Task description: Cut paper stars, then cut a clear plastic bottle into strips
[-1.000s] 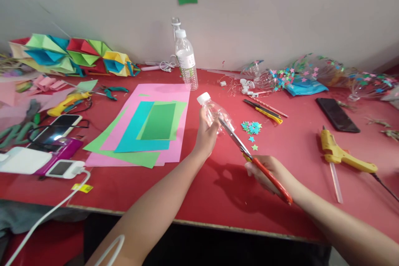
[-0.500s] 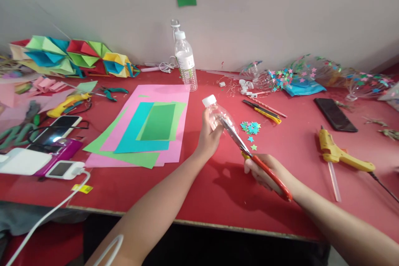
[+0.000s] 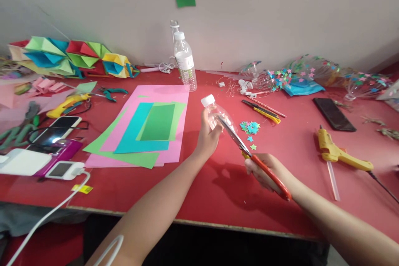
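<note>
Gripping a clear plastic bottle (image 3: 225,113) near its capped end: left hand (image 3: 209,138), thumb and fingers curled round it. Right hand (image 3: 265,170) is wrapped round red-handled scissors (image 3: 269,174), blades up at the bottle. Bottle is held over the bench (image 3: 193,191), between its front and back edges. Main risk: blade tips look close to the left thumb; a skid on slick plastic could nick it. Thin wall might also buckle if squeezed, letting blades twist. Transparent wall, so can't tell if one blade is inside.
</note>
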Demonstrator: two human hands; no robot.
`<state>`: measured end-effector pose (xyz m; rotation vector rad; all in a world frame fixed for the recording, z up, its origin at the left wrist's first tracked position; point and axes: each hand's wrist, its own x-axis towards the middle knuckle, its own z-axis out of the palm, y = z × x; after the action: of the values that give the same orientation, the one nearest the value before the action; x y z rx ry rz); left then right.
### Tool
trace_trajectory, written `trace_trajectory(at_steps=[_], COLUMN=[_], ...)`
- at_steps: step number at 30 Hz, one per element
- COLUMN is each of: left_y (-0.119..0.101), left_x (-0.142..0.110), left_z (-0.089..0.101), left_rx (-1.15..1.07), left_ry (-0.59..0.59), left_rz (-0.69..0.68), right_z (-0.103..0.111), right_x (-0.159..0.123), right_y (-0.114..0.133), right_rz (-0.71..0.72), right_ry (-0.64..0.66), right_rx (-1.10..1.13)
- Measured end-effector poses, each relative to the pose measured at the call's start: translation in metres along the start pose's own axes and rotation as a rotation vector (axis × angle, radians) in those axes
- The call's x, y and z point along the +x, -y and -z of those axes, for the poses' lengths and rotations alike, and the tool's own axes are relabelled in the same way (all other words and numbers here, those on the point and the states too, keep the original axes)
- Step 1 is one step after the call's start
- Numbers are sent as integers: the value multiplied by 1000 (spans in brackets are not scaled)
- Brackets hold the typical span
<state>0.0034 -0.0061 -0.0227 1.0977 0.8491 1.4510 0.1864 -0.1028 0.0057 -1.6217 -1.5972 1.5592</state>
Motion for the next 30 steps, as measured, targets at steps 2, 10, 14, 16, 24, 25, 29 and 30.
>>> trace_trajectory(at_steps=[2,10,14,16,24,25,29,30], left_y=[0,5,3,1,2,4,14,16], left_x=[0,0,-1,-2,-1,-1,-1,-1], left_z=[-1,-5,-6,-7,-4,-3,-2,-2], left_rx=[41,16,39,59,93,89,78,87], left_ry=[34,128,99,86,68,86,240,260], left_rz=[-60,-80,-91,-79,-110,-117,-169,-189], right_z=[2,1,-1,-2,-1,0,3,3], right_x=[1,0,-1,-2,-2,-1,2,2], right_y=[2,-1,-5,-3,5,5,3,2], right_rz=[43,23,-16,-27,-41,-26,71,78], right_ry=[22,12,3,-7,-8,1,27,27], right_rx=[20,88,73,39,28,42,87,100])
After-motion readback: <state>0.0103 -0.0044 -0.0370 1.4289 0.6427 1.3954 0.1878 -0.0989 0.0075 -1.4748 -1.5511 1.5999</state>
